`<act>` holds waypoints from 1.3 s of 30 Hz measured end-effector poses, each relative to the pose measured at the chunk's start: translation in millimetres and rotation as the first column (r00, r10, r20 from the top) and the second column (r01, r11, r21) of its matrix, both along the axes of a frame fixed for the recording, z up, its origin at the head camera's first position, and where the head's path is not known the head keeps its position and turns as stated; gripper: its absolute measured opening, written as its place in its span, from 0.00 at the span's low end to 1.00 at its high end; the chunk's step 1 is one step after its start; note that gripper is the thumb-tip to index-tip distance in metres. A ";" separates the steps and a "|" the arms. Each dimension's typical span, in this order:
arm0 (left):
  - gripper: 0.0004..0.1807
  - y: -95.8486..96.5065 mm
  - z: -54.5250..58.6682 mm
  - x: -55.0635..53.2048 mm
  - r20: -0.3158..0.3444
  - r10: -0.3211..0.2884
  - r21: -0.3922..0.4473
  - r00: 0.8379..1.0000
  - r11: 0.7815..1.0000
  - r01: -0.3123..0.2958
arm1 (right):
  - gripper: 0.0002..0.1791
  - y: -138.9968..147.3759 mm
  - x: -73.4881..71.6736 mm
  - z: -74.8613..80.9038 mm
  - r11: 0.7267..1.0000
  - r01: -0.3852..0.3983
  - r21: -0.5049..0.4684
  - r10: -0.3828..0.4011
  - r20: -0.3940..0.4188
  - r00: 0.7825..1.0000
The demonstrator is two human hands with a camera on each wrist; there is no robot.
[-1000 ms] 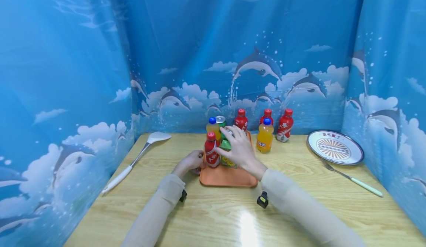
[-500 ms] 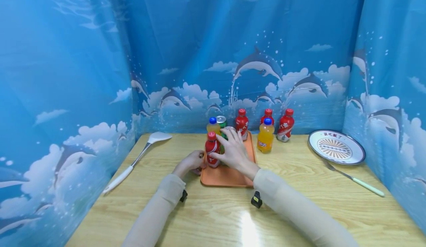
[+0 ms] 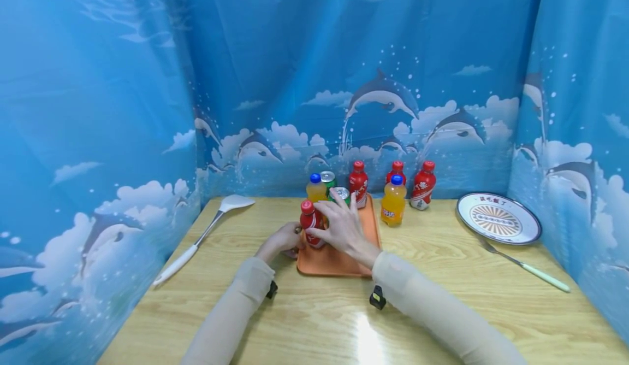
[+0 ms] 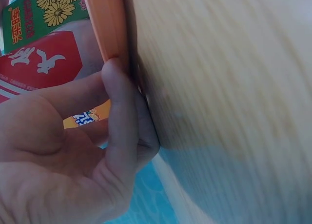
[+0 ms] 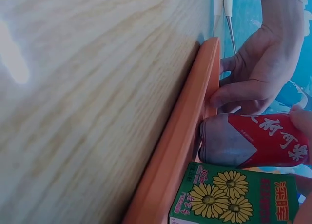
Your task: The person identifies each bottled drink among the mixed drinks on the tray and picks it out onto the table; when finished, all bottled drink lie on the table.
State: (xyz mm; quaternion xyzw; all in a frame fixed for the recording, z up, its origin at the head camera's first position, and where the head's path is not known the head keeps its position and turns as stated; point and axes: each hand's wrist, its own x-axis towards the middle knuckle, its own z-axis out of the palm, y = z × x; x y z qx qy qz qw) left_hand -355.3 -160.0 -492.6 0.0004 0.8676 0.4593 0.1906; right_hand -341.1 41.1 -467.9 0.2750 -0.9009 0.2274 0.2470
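My left hand (image 3: 282, 240) pinches the left rim of an orange tray (image 3: 334, 266); in the left wrist view the fingers bend round its edge. Over the tray's left part, my right hand (image 3: 344, 227) grips a red cola bottle (image 3: 307, 218) with a red cap, which leans slightly left. The right wrist view shows the bottle's base near the tray wall, beside a green drink carton (image 5: 234, 194) with yellow flowers. Behind them stand an orange drink bottle (image 3: 316, 189) with a blue cap, two green cans (image 3: 327, 178) and another red bottle (image 3: 358, 183). My right hand hides the carton in the head view.
Right of the tray stand an orange drink bottle (image 3: 393, 204) and two red bottles (image 3: 423, 186). A plate (image 3: 498, 218) and a fork (image 3: 528, 266) lie farther right. At the left lies a white-handled spatula (image 3: 206, 236). Blue curtains (image 3: 304, 81) border the wooden table.
My right hand has moved left and closed on the red cola bottle, which now tilts left instead of standing upright. The left hand stays at the tray rim.
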 end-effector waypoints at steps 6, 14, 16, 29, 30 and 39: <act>0.40 1.7 1.4 -1.5 0.023 0.014 -0.018 1.000 1.000 -0.014 | 0.35 -0.8 3.4 3.0 1.000 -0.016 -0.024 0.016 0.010 1.000; 0.32 3.2 1.3 0.1 -0.004 -0.002 -0.044 1.000 0.999 0.002 | 0.33 -1.0 10.2 10.8 0.993 -0.070 -0.090 0.072 0.022 0.997; 0.31 2.7 0.8 0.7 -0.024 -0.018 -0.053 1.000 0.998 0.017 | 0.33 -1.5 12.0 14.2 0.989 -0.085 -0.120 0.088 0.020 0.996; 0.35 0.2 1.1 1.7 -0.024 -0.025 -0.016 0.999 1.000 0.024 | 0.33 2.1 29.3 45.2 0.927 -0.202 -0.315 0.208 -0.012 0.978; 0.35 0.3 1.2 1.9 -0.016 -0.023 -0.010 1.000 1.000 0.023 | 0.33 2.7 30.0 46.9 0.920 -0.210 -0.330 0.219 -0.009 0.976; 0.40 0.8 1.5 1.7 -0.004 -0.007 -0.015 1.000 1.000 0.007 | 0.32 13.8 35.3 61.0 0.811 -0.155 -0.564 0.287 0.152 0.946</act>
